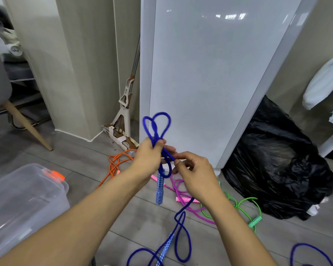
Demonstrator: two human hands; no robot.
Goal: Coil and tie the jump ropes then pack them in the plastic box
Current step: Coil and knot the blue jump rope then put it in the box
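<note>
My left hand point(149, 157) grips folded loops of the blue jump rope point(157, 124), which stick up above the fist. One patterned blue handle point(160, 189) hangs below that hand. My right hand point(194, 173) pinches a strand of the same rope just right of the left hand. The remaining blue rope trails down to the floor with its second handle point(166, 246). The clear plastic box point(17, 200) with an orange latch stands at the lower left, lid on.
An orange rope point(115, 166), a pink rope point(181, 192) and a green rope point(244, 206) lie loose on the grey floor ahead. A white fridge stands behind them, a black bin bag point(277, 169) to its right, a mop and a chair leg to the left.
</note>
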